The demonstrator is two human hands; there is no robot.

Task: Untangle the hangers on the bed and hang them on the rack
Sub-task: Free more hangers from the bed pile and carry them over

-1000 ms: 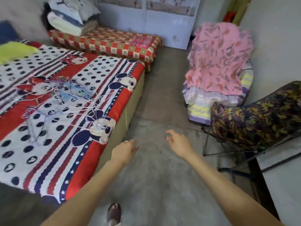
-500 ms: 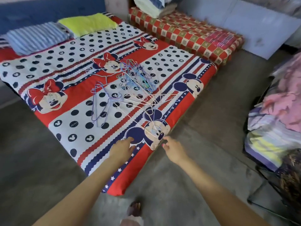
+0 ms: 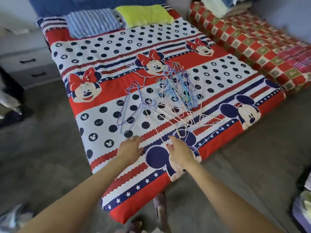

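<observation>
A tangled heap of thin wire hangers [image 3: 170, 96], white, blue, purple and pink, lies in the middle of the bed [image 3: 104, 165], which has a red, white and navy cartoon-mouse cover. A purple hanger [image 3: 125, 113] sticks out on the heap's left. Both my arms reach over the bed's near corner. My left hand [image 3: 130, 148] hovers with relaxed fingers just short of the purple hanger. My right hand [image 3: 180, 151] is spread over the cover, beside a white hanger wire at the heap's near end. Neither hand holds anything. No rack is in view.
A striped blue pillow [image 3: 92, 24] and a yellow pillow [image 3: 144, 15] lie at the bed's head. A second mattress [image 3: 252, 44] with a red checked cover adjoins on the right. A grey drawer unit [image 3: 28, 64] stands left. My feet [image 3: 148, 221] are on the grey floor at the bed's corner.
The view has swung from the clothes-covered chairs to the bed. I have stepped closer, and both hands have moved from the mattress edge to the near end of the hanger heap.
</observation>
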